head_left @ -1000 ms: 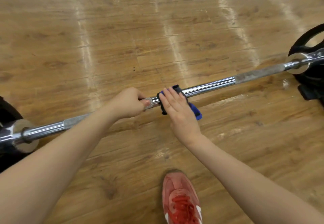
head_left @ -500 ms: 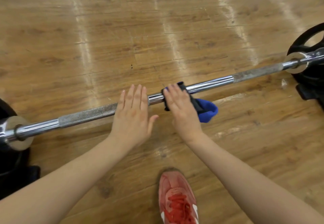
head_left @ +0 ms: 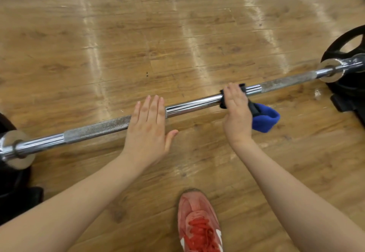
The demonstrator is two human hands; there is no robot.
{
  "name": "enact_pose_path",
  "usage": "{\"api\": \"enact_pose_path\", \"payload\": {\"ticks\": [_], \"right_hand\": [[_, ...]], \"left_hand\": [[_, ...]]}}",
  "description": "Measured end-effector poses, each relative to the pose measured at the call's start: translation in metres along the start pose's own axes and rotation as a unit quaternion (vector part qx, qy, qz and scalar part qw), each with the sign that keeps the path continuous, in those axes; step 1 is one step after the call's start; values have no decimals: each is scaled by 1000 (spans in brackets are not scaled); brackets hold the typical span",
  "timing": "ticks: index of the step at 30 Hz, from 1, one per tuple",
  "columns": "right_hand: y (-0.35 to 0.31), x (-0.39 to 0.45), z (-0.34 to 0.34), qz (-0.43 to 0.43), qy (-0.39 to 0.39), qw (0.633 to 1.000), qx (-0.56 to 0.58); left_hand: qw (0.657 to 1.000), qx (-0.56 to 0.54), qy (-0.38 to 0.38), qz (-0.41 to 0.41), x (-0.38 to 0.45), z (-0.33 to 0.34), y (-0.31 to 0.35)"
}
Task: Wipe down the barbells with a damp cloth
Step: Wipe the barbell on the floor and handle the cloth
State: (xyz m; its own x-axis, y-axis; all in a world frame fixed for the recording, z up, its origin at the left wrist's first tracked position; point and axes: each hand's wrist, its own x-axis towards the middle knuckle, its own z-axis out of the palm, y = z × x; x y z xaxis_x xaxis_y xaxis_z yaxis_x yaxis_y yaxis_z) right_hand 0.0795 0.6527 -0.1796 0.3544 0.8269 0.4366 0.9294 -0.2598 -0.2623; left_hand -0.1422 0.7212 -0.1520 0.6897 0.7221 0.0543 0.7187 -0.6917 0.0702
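**Operator:** Grip status, left to right: left hand [head_left: 147,131] lies flat on the barbell [head_left: 189,105], fingers straight and together, palm pressing on the end of the left knurled section where it meets the smooth chrome. It steadies the bar; nothing is held. Right hand [head_left: 237,113] is curled over the bar with the cloth [head_left: 264,118] clamped between palm and shaft.

**Inspector:** Cloth position relative to that grip?

**Operator:** Dark portion is wrapped around the shaft under the fingers. Blue portion hangs loose past the little-finger side of the hand, on the near side of the bar, apart from the floor [head_left: 177,34] as far as can be judged.

**Inspector:** Location on the bar?

**Operator:** Right of centre, on smooth chrome, just short of the right knurled section. That section looks dull and grey.

**Inspector:** Progress?

**Operator:** Partial, by judgement. Chrome between the hands is bright. Right knurl, right collar [head_left: 331,70] and sleeve lie beyond the cloth. Whether the left knurl and left collar [head_left: 17,151] have been wiped cannot be determined.
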Motion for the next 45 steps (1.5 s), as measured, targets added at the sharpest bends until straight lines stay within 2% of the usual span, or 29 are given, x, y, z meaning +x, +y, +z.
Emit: {"api": "enact_pose_path", "payload": {"ticks": [3,5,7,10,12,14,17,19,21,24,26,29,33,36,38,42,45], "right_hand": [[-18,-8,10,-97,-42,994,31],[-7,-5,7,-119,-62,990,32],[17,0,-3,-76,-52,995,27],[50,4,-20,57,-38,998,-8],[54,6,-21,91,-35,995,-35],[40,7,-17,57,-34,997,-28],[13,0,-6,-77,-69,995,-8],[15,0,-6,-120,-79,990,-2],[34,5,-12,-85,-59,995,0],[56,10,-18,55,-32,998,-5],[48,7,-12,99,-13,995,-16],[8,-1,2,6,3,1000,15],[-72,-22,22,-133,-46,985,94],[-84,-24,24,-194,-78,972,103],[-63,-20,20,-198,-81,973,85],[-21,-18,9,-101,-37,993,50],[-26,-16,10,-82,-17,996,38]], "left_hand": [[1000,4,3,-1,0,0,1],[1000,2,4,1,0,0,0],[1000,0,4,2,0,-1,0],[1000,-4,5,-2,0,0,0],[1000,-6,6,-7,1,0,1],[1000,-8,9,-12,1,0,2],[1000,-6,15,-10,1,1,2],[1000,-6,16,-8,1,1,2],[1000,-10,11,-8,1,0,2],[1000,-10,4,-6,1,0,1],[1000,-7,5,-4,0,0,0],[1000,0,8,-4,1,1,1],[1000,-2,15,-9,1,3,2],[1000,-5,22,-1,1,3,0],[1000,-7,17,2,2,2,-1],[1000,-7,14,8,1,1,-3],[1000,-3,20,9,0,2,-4]]}}
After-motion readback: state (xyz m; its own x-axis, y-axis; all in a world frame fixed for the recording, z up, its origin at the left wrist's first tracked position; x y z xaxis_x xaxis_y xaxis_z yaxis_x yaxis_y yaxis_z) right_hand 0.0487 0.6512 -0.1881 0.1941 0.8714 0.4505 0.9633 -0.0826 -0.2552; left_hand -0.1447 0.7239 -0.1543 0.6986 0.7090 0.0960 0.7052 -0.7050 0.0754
